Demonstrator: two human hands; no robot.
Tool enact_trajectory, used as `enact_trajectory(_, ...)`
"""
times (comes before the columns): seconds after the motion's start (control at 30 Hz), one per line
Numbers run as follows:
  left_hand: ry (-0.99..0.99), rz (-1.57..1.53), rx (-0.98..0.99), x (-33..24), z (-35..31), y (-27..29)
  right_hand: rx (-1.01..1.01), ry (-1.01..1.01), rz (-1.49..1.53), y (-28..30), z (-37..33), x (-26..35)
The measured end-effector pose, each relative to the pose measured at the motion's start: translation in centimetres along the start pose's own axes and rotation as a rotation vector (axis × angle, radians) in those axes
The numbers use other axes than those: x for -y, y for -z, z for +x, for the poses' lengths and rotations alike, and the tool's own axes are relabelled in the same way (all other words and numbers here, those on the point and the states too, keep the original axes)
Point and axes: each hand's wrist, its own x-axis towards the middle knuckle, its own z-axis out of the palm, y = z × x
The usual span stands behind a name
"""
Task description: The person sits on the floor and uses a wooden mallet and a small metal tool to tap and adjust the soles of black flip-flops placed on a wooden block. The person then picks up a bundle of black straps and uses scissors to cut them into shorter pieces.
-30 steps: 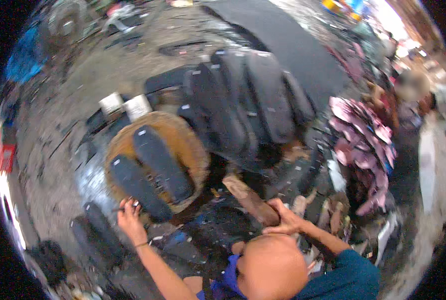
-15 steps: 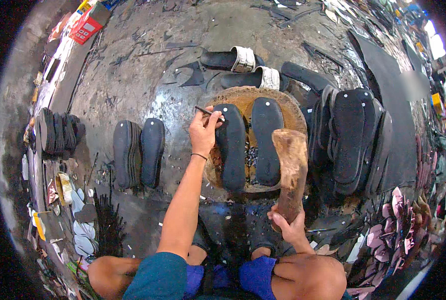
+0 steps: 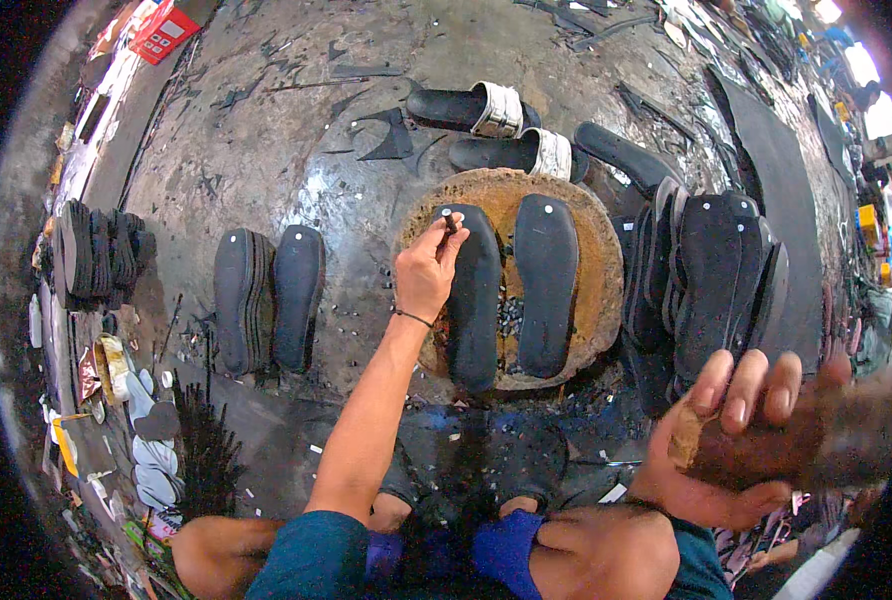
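Observation:
My left hand (image 3: 426,270) pinches a short, dark rod-shaped punch (image 3: 449,222), its round end facing up. It stands over the toe end of a black shoe sole (image 3: 474,310), whose contact with the tip is hidden. That sole lies beside a second black sole (image 3: 546,290) with a white dot near its toe. Both rest on a round wooden block (image 3: 602,240). At the lower right, my right hand (image 3: 701,450) is raised close to the camera, wrapped around a wooden mallet (image 3: 851,430), blurred and partly cut by the dark rim.
Small black bits (image 3: 509,325) lie between the soles. Stacked black soles (image 3: 711,285) crowd the block's right side; more soles (image 3: 244,300) sit left. Sandals with white straps (image 3: 501,110) lie beyond the block. Rubber scraps (image 3: 386,135) litter the floor.
My right hand has lifted the mallet from beside the block to the right and up toward the camera. My left hand has tipped the punch from slanted to upright over the sole's toe.

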Motion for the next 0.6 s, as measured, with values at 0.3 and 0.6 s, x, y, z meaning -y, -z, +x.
enact_trajectory(0.3,-0.196,0.195,0.131,0.9,-0.9,0.3,0.214,-1.727,0.123,0.2,-15.9,-0.6)
enact_trajectory(0.6,0.49,-0.178,0.247,-5.0,-2.8,3.3,-0.17,-1.927,0.45,2.1,-15.5,-0.8)
